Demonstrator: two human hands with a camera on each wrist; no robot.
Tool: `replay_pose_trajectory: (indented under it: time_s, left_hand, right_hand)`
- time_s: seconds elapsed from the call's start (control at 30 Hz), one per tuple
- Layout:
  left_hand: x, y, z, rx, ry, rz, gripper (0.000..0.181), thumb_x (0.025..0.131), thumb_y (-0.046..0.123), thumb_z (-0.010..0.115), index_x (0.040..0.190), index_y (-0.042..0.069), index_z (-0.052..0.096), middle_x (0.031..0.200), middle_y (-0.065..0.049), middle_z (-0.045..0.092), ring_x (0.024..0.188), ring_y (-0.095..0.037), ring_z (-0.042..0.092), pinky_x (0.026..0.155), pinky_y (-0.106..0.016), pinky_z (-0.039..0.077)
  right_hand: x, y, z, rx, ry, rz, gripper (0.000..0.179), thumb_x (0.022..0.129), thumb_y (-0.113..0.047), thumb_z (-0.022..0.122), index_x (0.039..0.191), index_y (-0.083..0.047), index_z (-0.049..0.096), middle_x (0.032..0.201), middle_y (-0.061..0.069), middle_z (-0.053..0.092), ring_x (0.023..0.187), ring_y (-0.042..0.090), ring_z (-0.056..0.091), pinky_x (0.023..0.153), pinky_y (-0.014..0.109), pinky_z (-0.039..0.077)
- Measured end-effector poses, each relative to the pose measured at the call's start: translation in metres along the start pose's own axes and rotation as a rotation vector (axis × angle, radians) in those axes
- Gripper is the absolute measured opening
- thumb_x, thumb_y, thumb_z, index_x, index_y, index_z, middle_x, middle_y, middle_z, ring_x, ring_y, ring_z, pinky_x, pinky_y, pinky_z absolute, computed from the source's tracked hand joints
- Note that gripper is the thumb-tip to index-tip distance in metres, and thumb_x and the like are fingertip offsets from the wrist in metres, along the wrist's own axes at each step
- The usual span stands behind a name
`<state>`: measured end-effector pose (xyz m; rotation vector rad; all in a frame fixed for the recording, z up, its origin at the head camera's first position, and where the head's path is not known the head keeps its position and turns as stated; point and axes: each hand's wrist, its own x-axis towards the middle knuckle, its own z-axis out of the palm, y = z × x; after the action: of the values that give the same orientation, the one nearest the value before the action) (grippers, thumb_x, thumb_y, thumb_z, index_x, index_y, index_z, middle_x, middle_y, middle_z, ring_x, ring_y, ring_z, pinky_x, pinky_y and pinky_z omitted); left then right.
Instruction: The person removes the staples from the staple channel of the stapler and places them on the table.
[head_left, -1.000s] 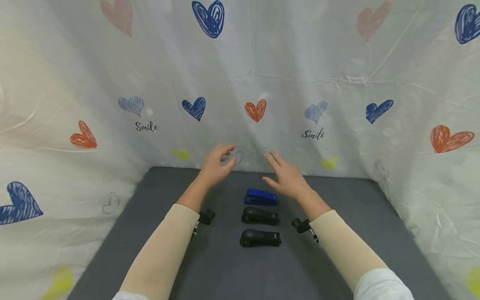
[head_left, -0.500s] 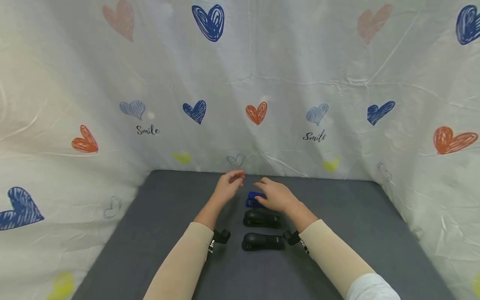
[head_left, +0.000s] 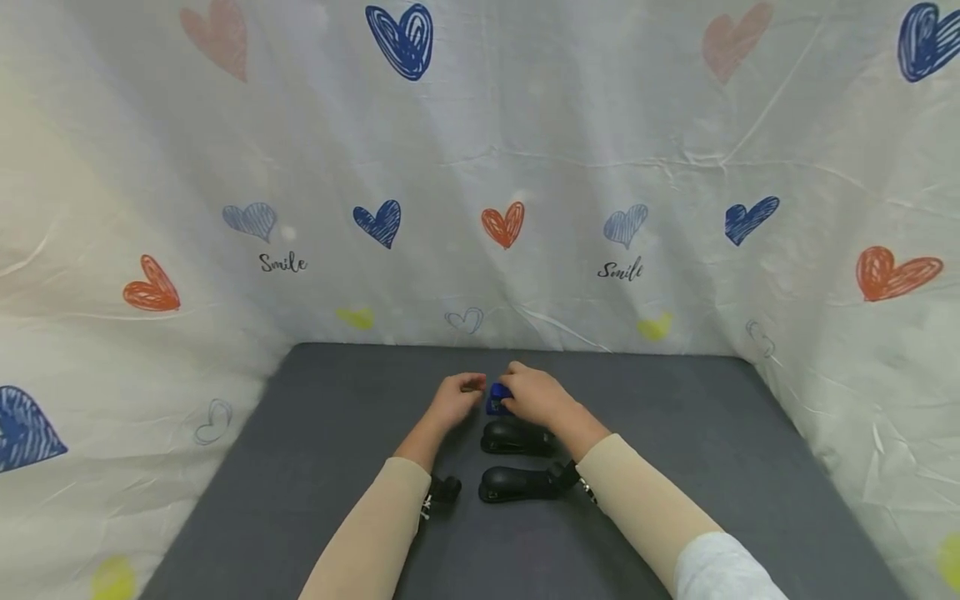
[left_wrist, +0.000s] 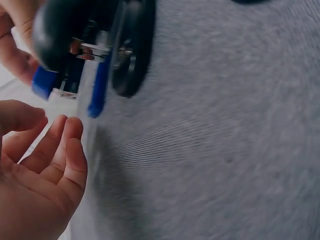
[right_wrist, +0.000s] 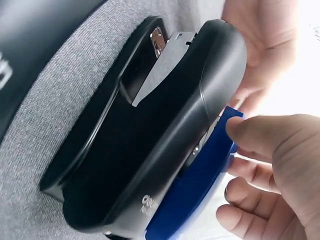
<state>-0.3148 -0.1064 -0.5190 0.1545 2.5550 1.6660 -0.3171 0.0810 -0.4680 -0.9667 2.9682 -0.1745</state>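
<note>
A blue stapler [head_left: 496,400] lies farthest back in a column of three staplers, partly covered by my right hand [head_left: 536,396]. In the right wrist view, that hand's thumb presses on the blue stapler's [right_wrist: 197,185] top near one end, with the fingers curled along its far side. My left hand [head_left: 456,402] is just left of the blue stapler's front end; in the left wrist view its fingers [left_wrist: 75,160] are loosely bent with nothing between them. A black stapler [head_left: 513,437] lies in the middle, close in front of the blue one.
A second black stapler [head_left: 517,484] lies nearest to me, with the right wrist's camera overlapping its right end. The grey table [head_left: 360,400] runs back to a white curtain [head_left: 555,125] printed with hearts, which also hangs along both sides.
Both hands have come down and toward each other from above the table's back edge. My right hand has moved onto the blue stapler and now pinches it; the left has settled beside its front end.
</note>
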Motion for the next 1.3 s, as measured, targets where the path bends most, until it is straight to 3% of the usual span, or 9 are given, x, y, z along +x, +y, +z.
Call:
replay_pose_trajectory:
  time_s: [0.13,0.3,0.5,0.73,1.0,1.3]
  left_hand:
    - [0.003,-0.008,0.005,0.052,-0.060,-0.003,0.044,0.092,-0.002,0.062,0.136,-0.004,0.062,0.130,-0.018,0.066,0.123,-0.036,0.058,0.100,-0.050,0.047]
    - [0.007,-0.016,0.010,0.105,-0.123,0.031,0.044,0.088,-0.001,0.070,0.131,-0.004,0.065,0.128,-0.019,0.066,0.119,-0.036,0.061,0.101,-0.051,0.047]
    - [0.012,-0.019,0.011,0.195,-0.122,0.058,0.033,0.089,0.003,0.075,0.121,-0.004,0.070,0.124,-0.017,0.063,0.117,-0.036,0.058,0.101,-0.051,0.045]
    - [0.013,-0.017,0.007,0.283,-0.154,0.065,0.032,0.091,0.005,0.074,0.122,-0.004,0.069,0.109,-0.011,0.065,0.099,-0.025,0.061,0.091,-0.046,0.049]
    - [0.013,-0.017,0.008,0.321,-0.168,0.089,0.028,0.090,0.004,0.075,0.116,-0.004,0.071,0.102,-0.008,0.066,0.093,-0.021,0.060,0.089,-0.044,0.050]
    - [0.017,-0.018,0.010,0.342,-0.179,0.098,0.015,0.088,0.002,0.074,0.103,0.001,0.071,0.090,-0.003,0.063,0.080,-0.015,0.055,0.077,-0.035,0.047]
  right_hand:
    - [0.005,-0.001,0.003,-0.010,-0.012,0.028,0.035,0.099,-0.024,0.071,0.128,-0.005,0.069,0.115,0.011,0.060,0.096,0.024,0.065,0.085,0.040,0.054]
    - [0.007,-0.003,0.007,-0.011,-0.003,0.035,0.032,0.098,-0.025,0.072,0.122,-0.005,0.072,0.111,0.012,0.062,0.095,0.028,0.067,0.083,0.042,0.055]
    - [0.006,-0.007,0.009,-0.030,-0.015,0.074,0.033,0.099,-0.026,0.071,0.125,-0.006,0.070,0.112,0.011,0.061,0.094,0.029,0.067,0.083,0.043,0.056]
    - [0.010,-0.009,0.015,-0.080,-0.039,0.083,0.037,0.100,-0.029,0.069,0.129,-0.006,0.067,0.115,0.012,0.060,0.090,0.027,0.067,0.079,0.042,0.056]
    - [0.012,-0.007,0.018,-0.070,-0.021,0.062,0.033,0.097,-0.029,0.073,0.123,-0.008,0.069,0.114,0.010,0.063,0.095,0.028,0.067,0.084,0.043,0.055]
    - [0.011,0.002,0.019,-0.002,0.016,0.025,0.033,0.097,-0.027,0.074,0.123,-0.007,0.069,0.108,0.006,0.062,0.093,0.026,0.067,0.084,0.042,0.055]
